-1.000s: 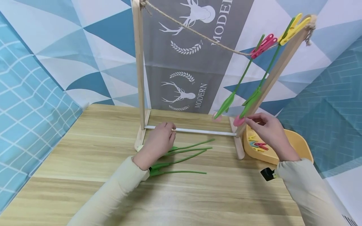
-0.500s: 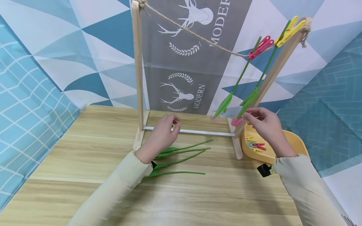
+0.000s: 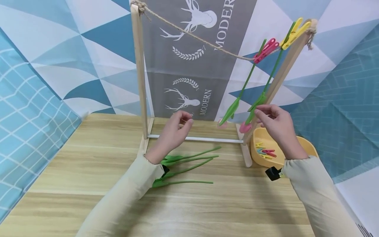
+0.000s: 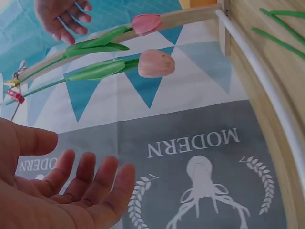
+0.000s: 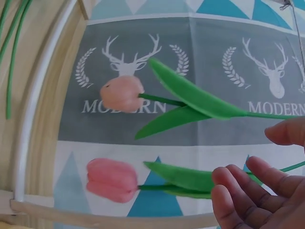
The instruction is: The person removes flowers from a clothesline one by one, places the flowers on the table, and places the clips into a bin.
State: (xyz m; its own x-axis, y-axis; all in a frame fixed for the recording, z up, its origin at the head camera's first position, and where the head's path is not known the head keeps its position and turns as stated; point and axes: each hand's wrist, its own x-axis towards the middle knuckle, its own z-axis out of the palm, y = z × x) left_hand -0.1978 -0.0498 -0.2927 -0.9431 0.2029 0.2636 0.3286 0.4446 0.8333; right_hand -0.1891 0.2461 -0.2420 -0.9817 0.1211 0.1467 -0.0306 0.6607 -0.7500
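Observation:
Two artificial tulips hang upside down by their stems from a rope [image 3: 189,33]. A pink-red clothespin [image 3: 266,50] clips the pale pink tulip [image 5: 122,94]; a yellow clothespin [image 3: 295,34] clips the deeper pink tulip [image 5: 112,180] beside the right post. My right hand [image 3: 278,126] is beside this pink tulip's leaves, fingers loosely bent and thumb apart, gripping nothing. My left hand [image 3: 174,131] hovers before the lower white bar [image 3: 213,140], palm turned up and empty in the left wrist view. Under the left forearm, several green-stemmed tulips [image 3: 189,169] lie on the table, their blooms hidden.
Wooden posts [image 3: 139,72] of a frame carry the rope at both ends. At right, behind my right wrist, stands a yellow basket [image 3: 308,148] with several clothespins [image 3: 267,153]. A patterned cloth [image 3: 112,59] backs the wooden table [image 3: 74,158].
My left hand has lifted and shifted right, away from the lying tulips. My right hand has let go of the pink tulip's bloom and moved slightly up.

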